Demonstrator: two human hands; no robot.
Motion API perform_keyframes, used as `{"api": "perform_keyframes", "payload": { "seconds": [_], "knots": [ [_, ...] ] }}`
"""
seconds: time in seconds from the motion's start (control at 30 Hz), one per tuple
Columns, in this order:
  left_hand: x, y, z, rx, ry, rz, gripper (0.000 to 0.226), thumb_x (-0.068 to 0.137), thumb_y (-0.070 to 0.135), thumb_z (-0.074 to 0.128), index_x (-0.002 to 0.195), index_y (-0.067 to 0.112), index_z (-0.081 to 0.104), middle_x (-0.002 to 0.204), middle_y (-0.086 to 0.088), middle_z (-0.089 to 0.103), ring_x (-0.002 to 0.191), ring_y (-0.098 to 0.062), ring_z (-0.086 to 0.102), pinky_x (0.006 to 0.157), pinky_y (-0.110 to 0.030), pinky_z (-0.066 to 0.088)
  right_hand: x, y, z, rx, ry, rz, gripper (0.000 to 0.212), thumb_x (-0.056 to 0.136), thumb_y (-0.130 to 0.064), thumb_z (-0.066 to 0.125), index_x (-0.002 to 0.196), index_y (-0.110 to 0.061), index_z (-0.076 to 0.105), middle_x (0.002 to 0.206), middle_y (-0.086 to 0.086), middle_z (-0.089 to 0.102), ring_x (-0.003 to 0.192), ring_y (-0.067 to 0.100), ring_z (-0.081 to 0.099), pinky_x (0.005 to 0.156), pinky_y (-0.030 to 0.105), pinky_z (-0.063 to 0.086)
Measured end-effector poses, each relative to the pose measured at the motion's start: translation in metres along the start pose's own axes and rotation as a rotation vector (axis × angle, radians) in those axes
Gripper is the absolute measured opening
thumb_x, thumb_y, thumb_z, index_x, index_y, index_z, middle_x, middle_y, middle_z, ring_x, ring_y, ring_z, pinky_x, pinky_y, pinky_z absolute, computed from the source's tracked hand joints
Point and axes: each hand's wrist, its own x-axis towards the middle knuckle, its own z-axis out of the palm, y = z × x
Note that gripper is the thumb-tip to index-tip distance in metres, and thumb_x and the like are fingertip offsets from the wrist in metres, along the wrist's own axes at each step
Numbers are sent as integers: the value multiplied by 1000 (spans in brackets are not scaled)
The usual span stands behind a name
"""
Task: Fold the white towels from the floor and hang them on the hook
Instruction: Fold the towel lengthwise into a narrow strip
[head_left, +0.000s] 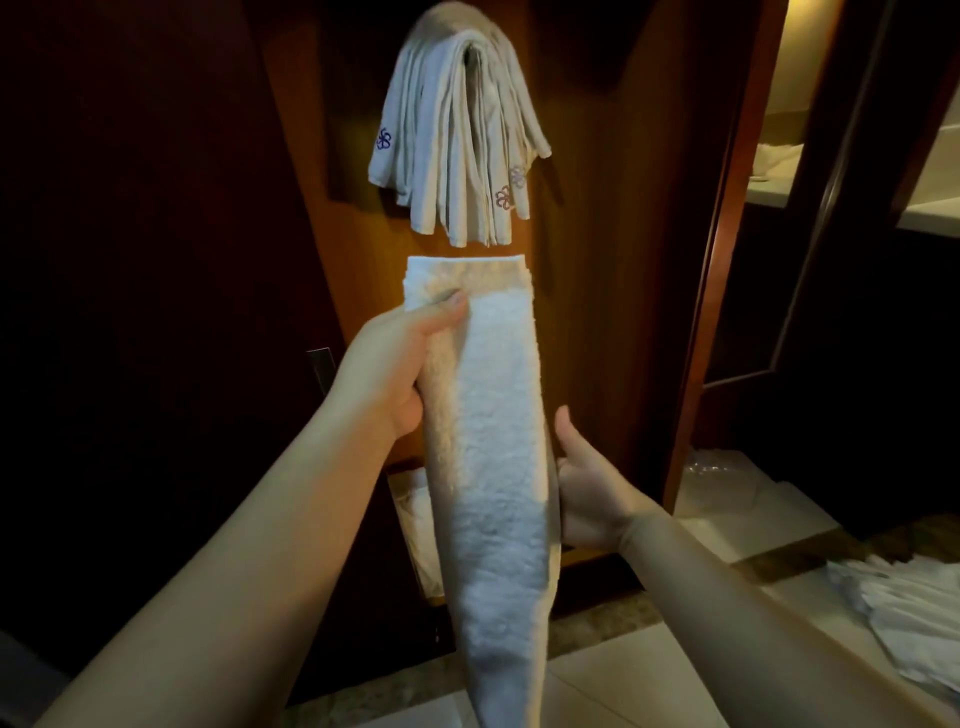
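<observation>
Left hand (400, 364) grips the upper part of a folded white towel (488, 441), thumb pressed on the front face near the top hem, fingers wrapped behind. Right hand (587, 493) is at the towel's right edge lower down, thumb up, palm against the side, fingers hidden behind the cloth; looks like a supporting hold, can't tell how tight. Towel is folded into a long narrow strip, held up lengthwise, top end just below the hanging bundle, bottom end running out of frame. Above it, a bundle of folded towels (457, 150) is already draped over the hook, several layers, small embroidered flower logos (383, 139) at some corners; the hook itself is hidden under the cloth. Behind is a dark wooden door (597, 208). On the tiled floor (649, 691) at lower right, a loose pile of white towels (904, 618) not yet folded; another white cloth shows low behind the held strip, unclear what it is. Judgement: task well underway, several towels hung, this one folded and about ready to go up over the hook, floor pile left to fold and hang.
</observation>
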Motion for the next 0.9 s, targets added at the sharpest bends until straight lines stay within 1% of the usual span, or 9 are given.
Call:
{"api": "perform_keyframes", "payload": {
  "seconds": [0.07, 0.2, 0.3, 0.37, 0.43, 0.53, 0.6, 0.77, 0.9],
  "knots": [
    [7, 2, -2, -11, 49, 2, 28, 86, 25, 77, 111, 16, 70, 94, -1, 79, 84, -20, 77, 75, -44, 58, -4, 2, 5, -29, -12, -38, 101, 71, -92, 49, 141, -20, 58, 146, 12, 55, 137, 29, 50, 111, 49, 40],
    [17, 6, -1, -32, 124, 20, 30, 84, 27, 79, 111, 17, 69, 90, 0, 79, 82, -20, 77, 78, -48, 59, -4, 9, 18, -183, 163, -267, 96, 63, -77, 77, 140, -24, 53, 137, 6, 63, 126, 21, 61, 107, 49, 48],
    [23, 10, 1, -54, 147, 40, 30, 85, 27, 79, 112, 16, 69, 87, 0, 79, 78, -19, 76, 67, -42, 59, -4, 13, 28, -354, 304, -467, 67, 71, -58, 82, 124, -61, 40, 135, -10, 57, 115, 0, 63, 86, 26, 58],
    [25, 13, 3, -64, 141, 50, 30, 86, 26, 78, 113, 16, 69, 88, 0, 79, 78, -19, 77, 62, -39, 59, -6, 15, 29, -446, 416, -544, 60, 69, -59, 81, 108, -70, 37, 132, -14, 51, 111, -5, 62, 79, 18, 56],
    [26, 17, 5, -63, 140, 63, 32, 86, 26, 78, 114, 16, 69, 88, 0, 79, 78, -19, 77, 64, -41, 60, -7, 17, 28, -566, 482, -591, 55, 69, -64, 78, 106, -67, 38, 126, -14, 53, 106, -5, 62, 78, 22, 58],
    [25, 21, 9, -41, 131, 76, 30, 86, 26, 77, 113, 17, 68, 87, 1, 79, 79, -19, 77, 73, -46, 59, -6, 14, 29, -732, 511, -579, 33, 76, -69, 68, 101, -56, 50, 107, -12, 64, 95, 7, 67, 81, 38, 61],
    [23, 25, 12, -20, 83, 81, 24, 88, 25, 75, 110, 18, 68, 85, 3, 78, 76, -16, 76, 68, -42, 57, -5, 6, 30, -771, 510, -540, 28, 81, -75, 58, 96, -52, 54, 100, -13, 68, 88, 8, 69, 80, 43, 61],
    [20, 42, 10, 112, -55, 169, 19, 90, 26, 72, 108, 20, 70, 93, 7, 79, 84, -9, 75, 69, -30, 58, -17, -12, 28, -631, 396, -511, 18, 91, -71, 42, 96, -54, 49, 97, -21, 67, 89, 1, 69, 66, 20, 56],
    [19, 52, 7, 94, -79, 217, 13, 91, 22, 71, 103, 18, 71, 92, 3, 79, 86, -14, 76, 62, -26, 60, -25, -22, 33, -618, 407, -595, 24, 95, -66, 40, 97, -44, 50, 90, -16, 66, 82, 2, 67, 65, 20, 55]
  ]
}}
